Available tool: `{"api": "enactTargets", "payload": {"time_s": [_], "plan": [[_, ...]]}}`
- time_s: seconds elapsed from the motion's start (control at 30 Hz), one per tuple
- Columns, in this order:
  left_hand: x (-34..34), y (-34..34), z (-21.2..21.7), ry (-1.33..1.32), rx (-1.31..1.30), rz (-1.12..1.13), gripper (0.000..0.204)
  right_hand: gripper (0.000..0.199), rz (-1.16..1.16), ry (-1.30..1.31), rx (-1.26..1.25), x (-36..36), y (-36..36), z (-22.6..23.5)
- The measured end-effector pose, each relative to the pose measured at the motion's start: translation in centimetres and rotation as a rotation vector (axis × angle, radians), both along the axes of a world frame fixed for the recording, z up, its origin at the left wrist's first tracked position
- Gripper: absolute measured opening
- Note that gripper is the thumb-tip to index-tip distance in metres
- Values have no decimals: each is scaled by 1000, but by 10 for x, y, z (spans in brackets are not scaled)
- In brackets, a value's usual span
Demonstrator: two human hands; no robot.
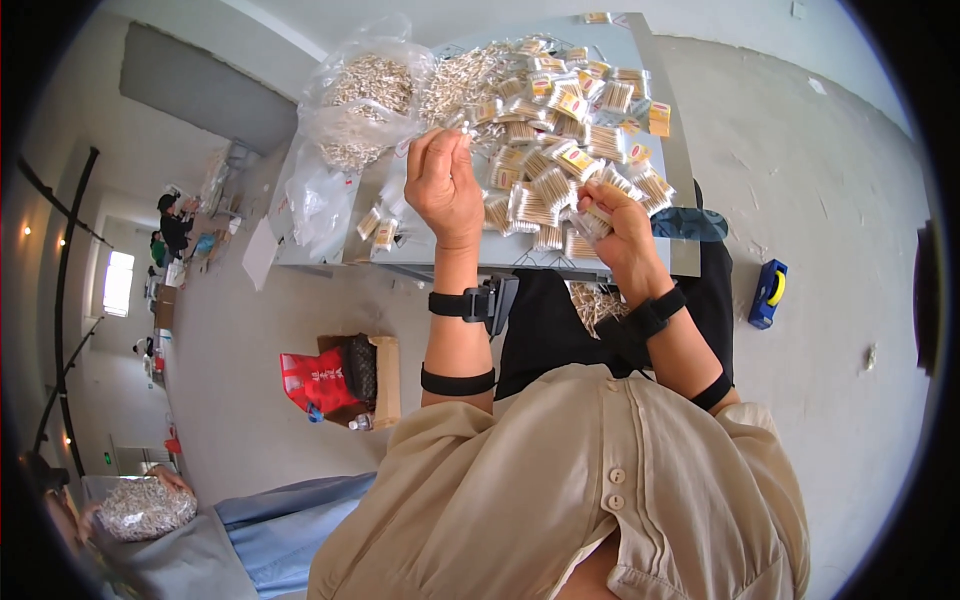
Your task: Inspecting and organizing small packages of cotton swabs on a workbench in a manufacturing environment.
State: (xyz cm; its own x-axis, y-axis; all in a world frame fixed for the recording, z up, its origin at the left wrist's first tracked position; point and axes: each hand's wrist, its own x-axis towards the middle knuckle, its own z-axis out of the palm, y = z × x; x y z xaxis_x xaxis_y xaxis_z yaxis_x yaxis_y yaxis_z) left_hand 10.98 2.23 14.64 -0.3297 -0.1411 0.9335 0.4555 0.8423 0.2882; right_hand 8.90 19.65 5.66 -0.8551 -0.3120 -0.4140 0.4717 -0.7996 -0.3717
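Observation:
My left hand [445, 190] is raised over the near left part of the table, thumb and fingers pinched together. A tiny white tip shows at its fingertips; what it belongs to is too small to make out. Lower and to the right, my right hand [625, 225] is closed on a small clear plastic packet [592, 224], partly covered by the fingers. Many clear packets of cotton swabs [535, 205], some with yellow-and-white labels, lie heaped between and beyond my hands. Loose cotton swabs [455, 88] are piled at the far left of that heap.
A large clear bag of loose swabs [370, 85] stands on the table's left [350, 235]. A blue tape dispenser [767, 295] lies on the floor at right. A cardboard box [387, 375] with a red bag is below left. Another person holds a swab-filled bag [150, 508] at lower left.

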Motion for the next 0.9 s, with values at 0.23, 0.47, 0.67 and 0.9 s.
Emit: {"api": "enactTargets", "payload": {"time_s": [0.23, 0.47, 0.67, 0.9], "plan": [[7, 4, 11, 53, 12, -48, 19, 6, 2, -12, -13, 4, -1, 2], [5, 2, 10, 102, 17, -70, 17, 5, 5, -5, -15, 3, 0, 2], [4, -5, 8, 88, 52, -52, 14, 6, 14, 13, 5, 5, -2, 1], [0, -51, 16, 151, 137, 8, 6, 6, 74, 72, -31, -2, -11, -22]]}}
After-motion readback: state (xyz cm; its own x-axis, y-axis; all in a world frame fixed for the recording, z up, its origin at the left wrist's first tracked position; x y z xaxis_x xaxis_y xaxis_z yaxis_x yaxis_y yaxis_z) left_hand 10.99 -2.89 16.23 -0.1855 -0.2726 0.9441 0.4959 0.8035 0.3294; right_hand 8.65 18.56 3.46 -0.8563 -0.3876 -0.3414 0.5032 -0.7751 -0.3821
